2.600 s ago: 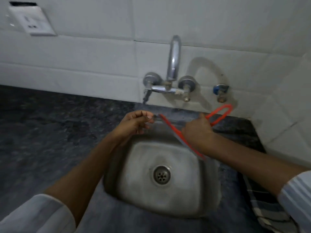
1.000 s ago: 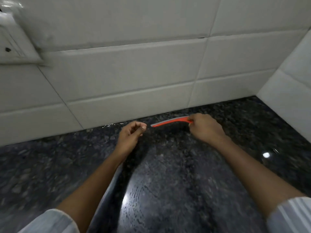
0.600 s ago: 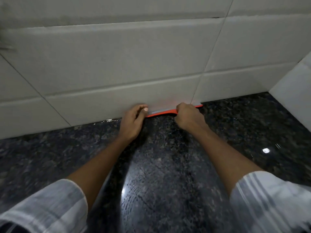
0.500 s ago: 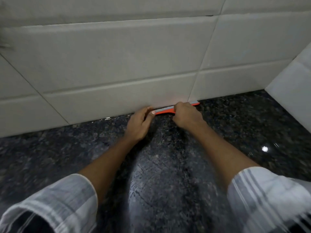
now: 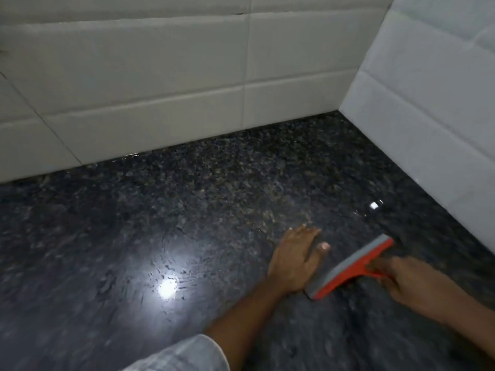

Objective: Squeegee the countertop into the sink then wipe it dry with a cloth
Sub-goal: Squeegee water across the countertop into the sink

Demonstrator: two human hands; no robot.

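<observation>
Desk (image 5: 187, 210): dark speckled stone, wet; beads and streaks glint around the light's reflection at 7 o'clock.
Squeegee (image 5: 351, 266): orange frame, grey blade, lying at 4 o'clock of the view, blade edge down on the stone, slanting up toward 1 o'clock.
Right hand (image 5: 409, 285): fingers wrapped shut round the squeegee's handle.
Left hand (image 5: 294, 258): flat on the desk just beside the blade's lower end, fingers together, holding nothing.
Tiled wall (image 5: 160, 76): white, from 9 to 3 o'clock, meeting in a corner.
Sink: out of sight.
Step in hand: squeegeeing, seemingly mid-stroke; cloth drying not begun.
Next move: probably steady pressure, blade kept flat, water drawn toward the sink.
</observation>
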